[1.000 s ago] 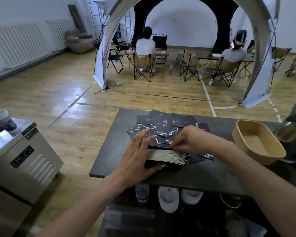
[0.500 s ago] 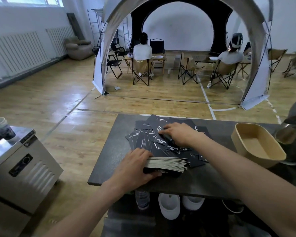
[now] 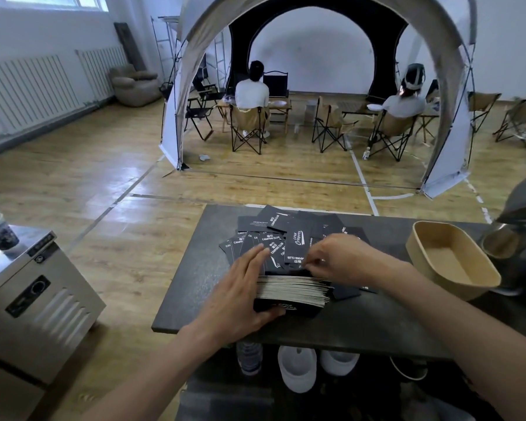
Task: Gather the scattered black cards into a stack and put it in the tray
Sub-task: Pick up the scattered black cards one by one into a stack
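The stack lies flat near the front edge of the desk. Its long axis runs left to right, and its pale layered side faces the camera. The layers are a little uneven at the right end.

The left hand braces the stack's left end. Its fingers are straight and together, pointing away across the desk, and the thumb lies along the stack's near lower edge.

The right hand is over the stack's far right corner. Its fingers are curled, pinching the near edge of one card, which stands tilted up with its long axis pointing away.

Behind the stack, the loose cards overlap in a heap, fanned at many angles and reaching almost to the far edge of the desk. A few more lie flat just right of the stack, under the right forearm.

The tray, a tan oblong with raised walls, sits well to the right, its long axis slanting from far-left to near-right. A strip of bare desk lies between it and the cards.

A metal pot stands just beyond the tray at the right edge. Bare desk also lies left of the left hand, out to the left edge.
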Motion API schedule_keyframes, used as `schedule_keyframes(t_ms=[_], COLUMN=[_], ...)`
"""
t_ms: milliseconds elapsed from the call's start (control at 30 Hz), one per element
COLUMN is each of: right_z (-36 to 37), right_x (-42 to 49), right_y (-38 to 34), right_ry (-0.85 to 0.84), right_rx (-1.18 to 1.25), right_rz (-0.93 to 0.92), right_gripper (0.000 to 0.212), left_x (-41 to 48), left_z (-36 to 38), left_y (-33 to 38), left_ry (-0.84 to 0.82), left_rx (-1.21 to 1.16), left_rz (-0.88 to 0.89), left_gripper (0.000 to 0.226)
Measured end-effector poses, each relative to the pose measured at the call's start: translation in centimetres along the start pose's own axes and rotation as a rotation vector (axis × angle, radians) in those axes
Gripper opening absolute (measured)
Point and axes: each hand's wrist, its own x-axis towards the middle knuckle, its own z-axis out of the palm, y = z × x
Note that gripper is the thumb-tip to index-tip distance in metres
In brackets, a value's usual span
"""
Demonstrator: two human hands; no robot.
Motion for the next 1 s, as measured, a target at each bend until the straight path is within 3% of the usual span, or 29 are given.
schedule_keyframes(t_ms=[100,167,200,267,467,633,733,833,933,1000], right_z=[-1.0,-0.9,-0.6,0.3,3.8,4.0,2.8,1.4,1.3,1.1], right_x=[-0.4,1.0,2.0,3.7,5.6,5.5,4.7,3.8,3.2,2.4], right_y=[-1.3,0.0,1.1,2.9,0.8,1.2,2.5,3.4,4.1,5.4], right_ry=[-0.17,-0.141,-0.062,0.042,0.053,0.103,-0.049,-0.126,-0.049,0.087], right_rx=[0.366,0.54,0.54,0.369,0.163,0.305,0.329,0.262,0.253,0.421], right_rz=[-0.023,0.038,0.098,0.186,0.376,0.461,0.396,0.433,0.568,0.646], right_gripper=[0.022,0.02,0.018,0.036,0.083,0.072,0.07,0.077,0.089,0.057], left_x=[0.1,0.1,0.1,0.2,0.3,0.4,0.4,0.6,0.7,0.8], left_z=[-0.1,-0.3,-0.4,-0.3,-0.5,-0.7,-0.7,-0.7,-0.9,-1.0], left_y=[-0.1,0.0,0.0,-0.1,0.1,0.2,0.3,0.2,0.2,0.2], left_ry=[-0.019,-0.039,-0.045,-0.048,-0.069,-0.086,-0.091,-0.101,-0.108,-0.112], left_rx=[0.021,0.079,0.099,0.101,0.088,0.085,0.081,0.082,0.074,0.063], left_rz=[0.035,0.044,0.042,0.033,-0.002,-0.022,-0.028,-0.032,-0.018,-0.013], left_gripper=[0.082,0.062,0.06,0.059,0.058,0.055,0.055,0.054,0.051,0.05])
